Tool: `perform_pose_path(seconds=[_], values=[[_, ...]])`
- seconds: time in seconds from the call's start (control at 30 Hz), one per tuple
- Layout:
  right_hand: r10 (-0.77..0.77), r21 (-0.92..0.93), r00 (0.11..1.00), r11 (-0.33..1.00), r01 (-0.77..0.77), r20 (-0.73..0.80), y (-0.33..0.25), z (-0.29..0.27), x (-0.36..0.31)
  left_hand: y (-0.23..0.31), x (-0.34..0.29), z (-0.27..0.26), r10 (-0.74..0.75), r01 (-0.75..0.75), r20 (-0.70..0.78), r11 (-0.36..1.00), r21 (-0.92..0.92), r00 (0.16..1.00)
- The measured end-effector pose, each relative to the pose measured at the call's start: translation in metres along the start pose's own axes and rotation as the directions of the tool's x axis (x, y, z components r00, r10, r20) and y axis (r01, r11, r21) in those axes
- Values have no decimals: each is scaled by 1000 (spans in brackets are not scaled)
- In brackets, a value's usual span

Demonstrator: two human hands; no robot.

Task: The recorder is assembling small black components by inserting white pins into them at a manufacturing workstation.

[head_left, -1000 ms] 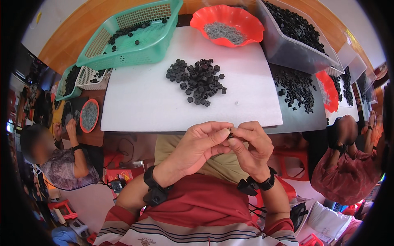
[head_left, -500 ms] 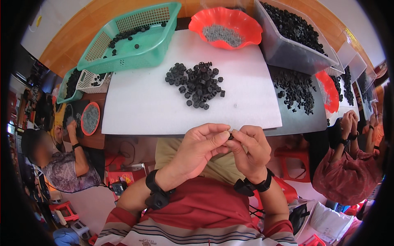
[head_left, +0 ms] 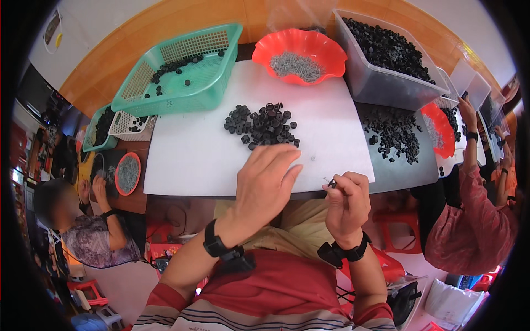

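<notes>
My left hand reaches over the white foam sheet, its fingers stretched out and its thumb apart. Their tips come to the near edge of a heap of small black plastic parts, round and many-sided. Nothing shows in that hand, though part of the palm side is hidden. Beyond the table's front edge, my right hand pinches a small black plastic part between thumb and fingers. A thin metal pin sticks out of it toward the upper left.
A green basket with a few black parts stands at the far left. Behind the heap is a red wavy-rimmed bowl of metal pins. A clear bin and scattered smaller black pieces lie right. Co-workers sit on both sides.
My hands have parted. The left has moved forward to the heap of black parts, while the right stays near the table edge with the small part, its pin now visible.
</notes>
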State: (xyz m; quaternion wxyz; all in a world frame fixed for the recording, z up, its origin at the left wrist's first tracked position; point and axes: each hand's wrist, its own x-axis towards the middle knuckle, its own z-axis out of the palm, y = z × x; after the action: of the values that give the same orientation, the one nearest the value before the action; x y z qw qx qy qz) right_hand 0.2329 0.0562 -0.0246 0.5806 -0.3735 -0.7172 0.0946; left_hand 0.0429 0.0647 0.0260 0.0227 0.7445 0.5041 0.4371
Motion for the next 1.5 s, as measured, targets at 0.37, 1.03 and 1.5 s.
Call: perform_pose_path(seconds=[0.37,1.03,1.5], values=[[107,100,994,990,-104,-21,5,-15,-6,-29,23,24,175,-214,145,920,328,974],[201,230,979,955,-189,-30,3,-18,-2,-5,11,-1,-50,113,214,949,-295,976],[160,294,986,942,-164,39,-12,1,4,-9,-17,-7,-344,639,586,59,-766,734]])
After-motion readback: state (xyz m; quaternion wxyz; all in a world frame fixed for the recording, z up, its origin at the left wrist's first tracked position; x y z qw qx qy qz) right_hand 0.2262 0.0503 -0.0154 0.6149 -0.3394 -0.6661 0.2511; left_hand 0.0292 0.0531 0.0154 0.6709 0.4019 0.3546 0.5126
